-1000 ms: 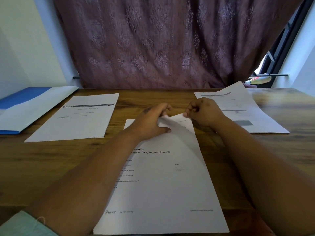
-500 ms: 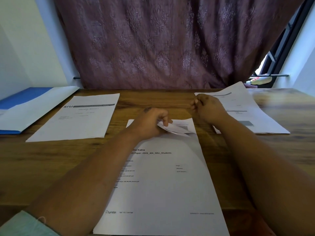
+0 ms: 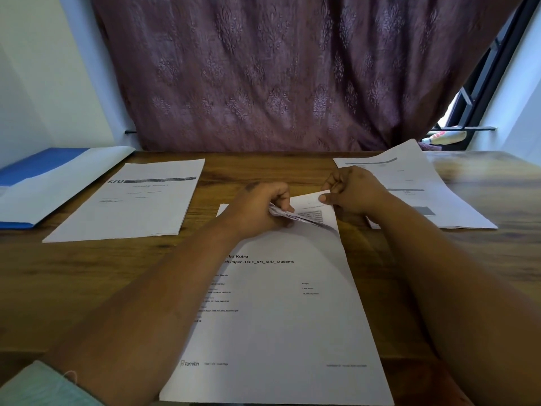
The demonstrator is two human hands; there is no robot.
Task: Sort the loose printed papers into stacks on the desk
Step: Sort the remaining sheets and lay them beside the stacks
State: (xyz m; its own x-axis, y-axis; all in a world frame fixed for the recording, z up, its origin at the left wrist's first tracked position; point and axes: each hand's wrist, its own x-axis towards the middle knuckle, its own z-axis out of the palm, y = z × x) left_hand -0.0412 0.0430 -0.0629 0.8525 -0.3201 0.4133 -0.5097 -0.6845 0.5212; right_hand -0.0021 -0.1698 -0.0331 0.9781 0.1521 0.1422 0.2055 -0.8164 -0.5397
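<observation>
- At the far edge of the middle stack (image 3: 281, 303): left hand (image 3: 257, 210) pinching lifted corners, likely to separate pages.
- Beside it, right hand (image 3: 351, 191) pinching one sheet (image 3: 310, 205), probably peeling it off.
- Left of that stack: second pile (image 3: 131, 206); right: third pile (image 3: 424, 194).

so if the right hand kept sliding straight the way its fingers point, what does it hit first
Its fingers point left along the lifted page corner, so the right hand would most likely meet the left hand first, which grips the same stack's top edge. Depth is hard to judge.
</observation>
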